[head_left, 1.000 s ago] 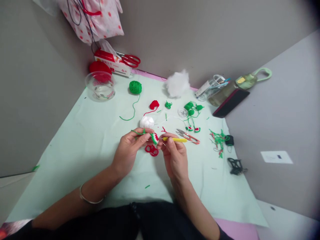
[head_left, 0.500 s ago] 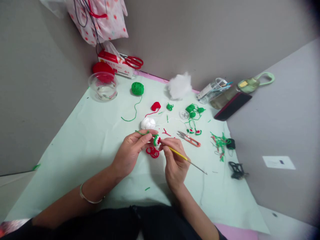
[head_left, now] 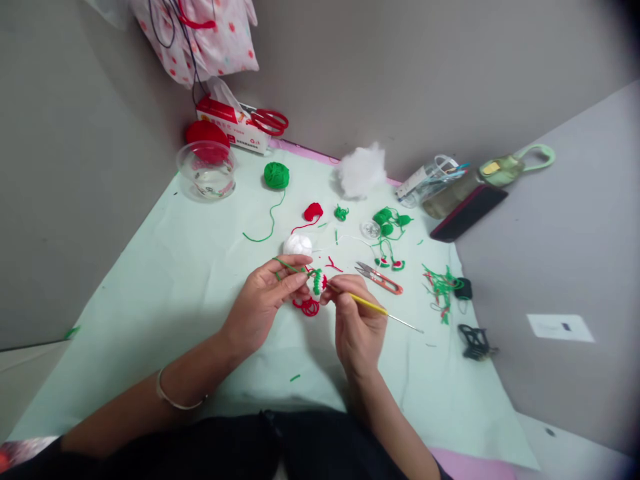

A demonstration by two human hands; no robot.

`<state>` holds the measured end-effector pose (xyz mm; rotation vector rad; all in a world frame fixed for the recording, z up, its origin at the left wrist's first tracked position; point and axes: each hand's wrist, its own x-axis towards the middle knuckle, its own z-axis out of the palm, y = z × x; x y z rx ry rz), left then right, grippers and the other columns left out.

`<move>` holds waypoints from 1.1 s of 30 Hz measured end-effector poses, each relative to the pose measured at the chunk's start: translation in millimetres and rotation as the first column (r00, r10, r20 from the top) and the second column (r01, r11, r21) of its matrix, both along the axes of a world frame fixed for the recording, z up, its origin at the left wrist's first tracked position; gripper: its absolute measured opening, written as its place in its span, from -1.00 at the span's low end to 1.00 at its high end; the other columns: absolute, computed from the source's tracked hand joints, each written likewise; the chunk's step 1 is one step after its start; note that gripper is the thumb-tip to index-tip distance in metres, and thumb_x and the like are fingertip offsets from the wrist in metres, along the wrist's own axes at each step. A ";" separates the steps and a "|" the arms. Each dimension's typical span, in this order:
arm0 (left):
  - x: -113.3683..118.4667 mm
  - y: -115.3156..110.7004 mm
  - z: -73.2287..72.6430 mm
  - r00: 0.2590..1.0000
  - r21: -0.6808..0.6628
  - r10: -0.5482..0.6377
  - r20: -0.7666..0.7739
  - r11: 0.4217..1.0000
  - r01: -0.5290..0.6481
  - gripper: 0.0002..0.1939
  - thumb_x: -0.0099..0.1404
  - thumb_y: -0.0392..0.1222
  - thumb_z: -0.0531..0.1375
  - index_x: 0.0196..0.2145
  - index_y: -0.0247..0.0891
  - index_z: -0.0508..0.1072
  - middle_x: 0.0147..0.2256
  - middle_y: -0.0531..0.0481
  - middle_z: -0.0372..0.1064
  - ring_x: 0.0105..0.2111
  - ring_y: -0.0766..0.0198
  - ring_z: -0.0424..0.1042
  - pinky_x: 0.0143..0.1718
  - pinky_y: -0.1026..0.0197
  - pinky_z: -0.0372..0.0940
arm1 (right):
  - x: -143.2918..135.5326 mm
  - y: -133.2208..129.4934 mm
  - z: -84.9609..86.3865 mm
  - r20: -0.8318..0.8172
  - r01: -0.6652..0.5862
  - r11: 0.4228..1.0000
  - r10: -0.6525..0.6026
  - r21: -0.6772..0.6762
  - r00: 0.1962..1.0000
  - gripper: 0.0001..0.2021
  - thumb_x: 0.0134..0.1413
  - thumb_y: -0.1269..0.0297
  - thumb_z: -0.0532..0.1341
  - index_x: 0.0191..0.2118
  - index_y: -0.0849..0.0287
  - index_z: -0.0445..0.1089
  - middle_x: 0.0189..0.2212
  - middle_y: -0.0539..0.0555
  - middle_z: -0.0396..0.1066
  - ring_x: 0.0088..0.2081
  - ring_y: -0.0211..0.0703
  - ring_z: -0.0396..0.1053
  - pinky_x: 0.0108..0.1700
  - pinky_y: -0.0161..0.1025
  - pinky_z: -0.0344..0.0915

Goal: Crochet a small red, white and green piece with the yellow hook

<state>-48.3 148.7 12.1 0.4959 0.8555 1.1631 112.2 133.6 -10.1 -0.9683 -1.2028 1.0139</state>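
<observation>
My left hand (head_left: 260, 297) pinches green yarn (head_left: 286, 264) that runs over its raised index finger. Between my two hands is a small crocheted piece (head_left: 318, 281) in green, white and red. My right hand (head_left: 361, 327) is closed around a crochet hook with a yellow handle (head_left: 369, 304); the hook's near end touches the piece, and its metal shaft points away to the right. Loops of red yarn (head_left: 309, 307) lie on the cloth just below the piece. A white yarn ball (head_left: 297, 245) sits right behind my left fingers.
Orange-handled snips (head_left: 384, 280) lie right of my right hand. Farther back are a green yarn ball (head_left: 277, 175), a red yarn bundle (head_left: 313, 212), white stuffing (head_left: 361, 172) and a clear tub (head_left: 207, 177). A phone (head_left: 467, 213) leans against a bottle (head_left: 447, 195).
My right hand has moved slightly right and the hook now lies flatter. The crocheted piece has turned, showing more green. Green yarn stands raised over my left index finger.
</observation>
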 end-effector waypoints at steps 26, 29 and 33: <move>-14.9 10.4 -4.0 0.888 0.030 -0.454 -0.071 0.889 0.457 -0.55 0.21 -0.10 0.44 0.07 -0.13 0.61 -0.38 0.06 0.46 -0.66 0.58 -0.13 -0.65 0.31 -0.26 | -1.3 8.6 13.0 -0.576 -0.398 0.865 0.165 -0.305 0.801 -0.83 0.07 0.06 0.48 -0.35 0.01 0.64 -0.44 -0.01 0.45 -0.47 -0.31 0.25 -0.47 -0.39 0.26; -28.4 18.8 -3.6 0.833 0.091 -0.509 -0.216 0.839 0.537 -0.72 0.25 -0.05 0.39 -0.12 -0.18 0.70 -0.46 0.05 0.43 -0.64 0.52 -0.06 -0.66 0.32 -0.21 | 5.0 9.4 18.2 -0.687 -0.491 0.831 0.197 -0.261 0.699 -0.84 0.08 0.11 0.48 -0.40 0.00 0.58 -0.54 -0.06 0.29 -0.52 -0.32 0.09 -0.56 -0.46 0.13; -58.6 30.9 -1.2 0.617 0.181 -0.664 -0.423 0.605 0.775 -0.84 0.27 -0.05 0.38 -0.27 -0.15 0.71 -0.32 -0.05 0.55 -0.48 0.34 0.33 -0.54 0.34 0.20 | 17.5 10.8 23.1 -0.716 -0.479 0.849 0.192 -0.222 0.671 -0.83 0.08 0.15 0.48 -0.40 0.01 0.51 -0.55 -0.09 0.12 -0.50 -0.29 0.01 -0.60 -0.55 0.06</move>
